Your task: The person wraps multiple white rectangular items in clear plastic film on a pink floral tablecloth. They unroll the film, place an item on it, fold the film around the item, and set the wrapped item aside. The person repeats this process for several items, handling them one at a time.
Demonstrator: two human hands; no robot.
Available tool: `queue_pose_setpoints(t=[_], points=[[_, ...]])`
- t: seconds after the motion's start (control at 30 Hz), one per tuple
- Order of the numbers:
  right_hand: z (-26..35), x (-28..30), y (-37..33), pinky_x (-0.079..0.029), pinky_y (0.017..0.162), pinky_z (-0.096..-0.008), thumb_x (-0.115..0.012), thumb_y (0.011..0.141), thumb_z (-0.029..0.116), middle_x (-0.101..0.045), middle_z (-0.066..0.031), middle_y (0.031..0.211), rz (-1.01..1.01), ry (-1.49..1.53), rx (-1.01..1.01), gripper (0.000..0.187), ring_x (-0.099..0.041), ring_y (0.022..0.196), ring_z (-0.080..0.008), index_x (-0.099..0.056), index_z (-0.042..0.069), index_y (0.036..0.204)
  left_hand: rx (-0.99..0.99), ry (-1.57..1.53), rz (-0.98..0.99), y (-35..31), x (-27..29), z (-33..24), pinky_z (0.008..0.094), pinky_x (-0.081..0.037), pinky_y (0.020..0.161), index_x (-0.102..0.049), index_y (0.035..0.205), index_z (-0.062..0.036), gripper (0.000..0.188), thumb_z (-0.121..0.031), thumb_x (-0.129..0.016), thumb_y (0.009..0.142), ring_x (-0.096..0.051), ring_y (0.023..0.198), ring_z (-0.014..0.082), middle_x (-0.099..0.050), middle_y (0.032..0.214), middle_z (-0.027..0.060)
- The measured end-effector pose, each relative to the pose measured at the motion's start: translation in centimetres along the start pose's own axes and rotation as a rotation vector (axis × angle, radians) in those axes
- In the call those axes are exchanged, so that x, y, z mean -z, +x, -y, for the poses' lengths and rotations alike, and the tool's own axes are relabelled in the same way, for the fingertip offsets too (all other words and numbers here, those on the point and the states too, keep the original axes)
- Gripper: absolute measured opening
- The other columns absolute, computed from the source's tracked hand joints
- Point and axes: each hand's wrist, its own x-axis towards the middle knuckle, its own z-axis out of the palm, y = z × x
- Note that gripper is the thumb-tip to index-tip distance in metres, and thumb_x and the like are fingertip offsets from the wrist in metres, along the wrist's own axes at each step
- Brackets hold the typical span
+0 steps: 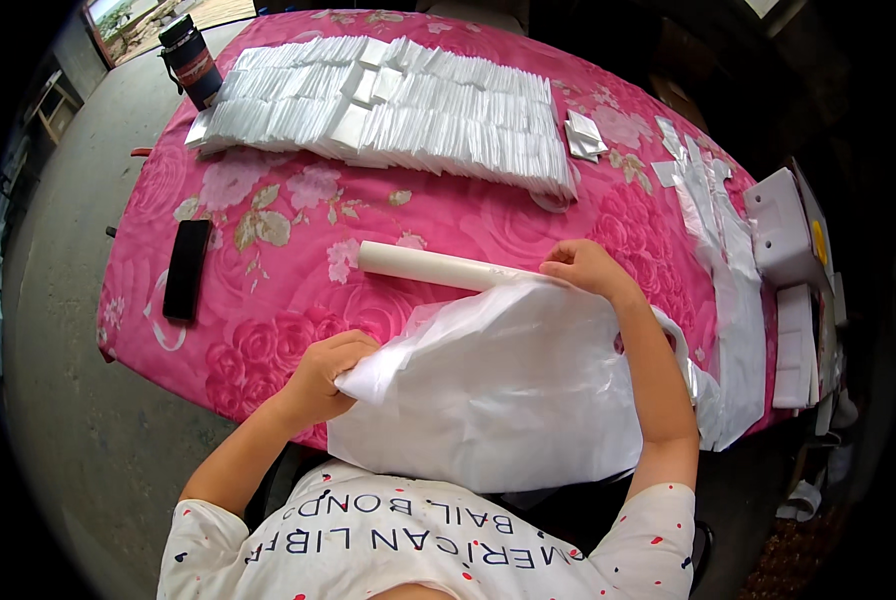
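A wide, translucent white plastic bag or sheet (pixel 498 390) hangs over the table's near edge and against my lap. My left hand (pixel 330 372) is closed in a fist around its gathered left edge. At the upper right, my right hand (pixel 588 268) pinches the top edge of the same plastic, thumb and fingertips together. A smooth white tube (pixel 423 264) lies crosswise on the table just beyond the plastic. Its right end passes under the plastic beside my right fingertips, so I cannot tell whether they touch it.
Rows of folded white packets (pixel 448 110) fill the far side of the pink floral tablecloth (pixel 268 200). A phone (pixel 187 270) lies left; a dark flask (pixel 190 62) stands at the far left corner. Long plastic strips (pixel 728 300) and white boxes (pixel 783 230) line the right edge.
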Motion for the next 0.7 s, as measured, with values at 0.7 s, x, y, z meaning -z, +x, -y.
queue_pose_setpoints(t=[0.7], points=[[2.1,-1.7,2.8,-0.046,0.075,-0.0370,-0.078,0.059,0.047,-0.062,-0.0158,0.089,-0.071,-0.163,0.215,0.066,-0.059,0.084,-0.0301,-0.053,0.002,0.100,0.020,0.058,-0.015,0.5,-0.5,0.4,0.0320,-0.047,0.071,-0.061,0.092,-0.0013,0.032,0.009,-0.063,0.062,-0.059,0.083,0.0308,-0.060,0.088,0.0136]])
